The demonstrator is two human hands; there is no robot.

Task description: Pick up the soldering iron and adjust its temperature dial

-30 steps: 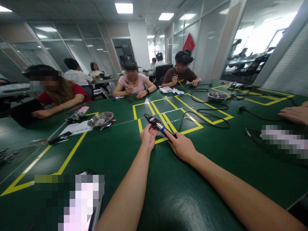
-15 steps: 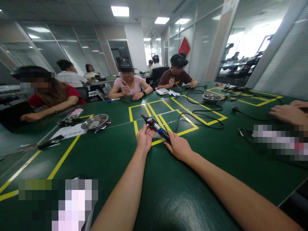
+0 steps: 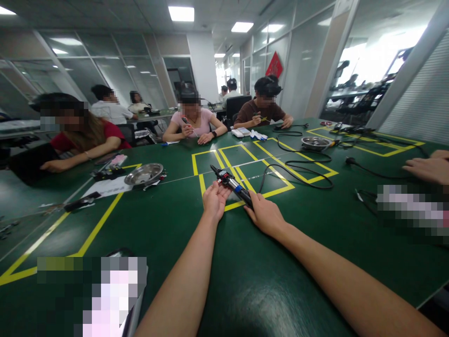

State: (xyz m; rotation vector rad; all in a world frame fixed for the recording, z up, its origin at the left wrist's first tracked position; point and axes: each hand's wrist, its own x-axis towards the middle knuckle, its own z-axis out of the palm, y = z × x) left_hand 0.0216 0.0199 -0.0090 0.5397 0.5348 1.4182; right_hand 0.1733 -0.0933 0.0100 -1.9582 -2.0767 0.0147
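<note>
A pen-shaped tool (image 3: pixel 232 184) that looks like a soldering iron is held slantwise above the green table. Its rear handle is black, with a blue band and a silver barrel; dark parts with a bit of red lead to a black pointed front. My right hand (image 3: pixel 264 213) is closed around the rear of the handle. Palm up, my left hand (image 3: pixel 215 200) cradles the front part from below, its fingers partly curled and partly hidden by the tool. A black cable (image 3: pixel 298 164) loops over the table from near my right hand.
Yellow tape (image 3: pixel 277 191) marks rectangles on the table (image 3: pixel 245 271). One metal bowl (image 3: pixel 144 175) lies left, another (image 3: pixel 315 142) back right. A plug (image 3: pixel 350 160) and another person's hand (image 3: pixel 430 166) are at right. Co-workers sit across; a blurred-out object (image 3: pixel 119 295) lies front left.
The whole view has shifted slightly to the right. Both hands keep their hold on the tool, with no clear change in grip.
</note>
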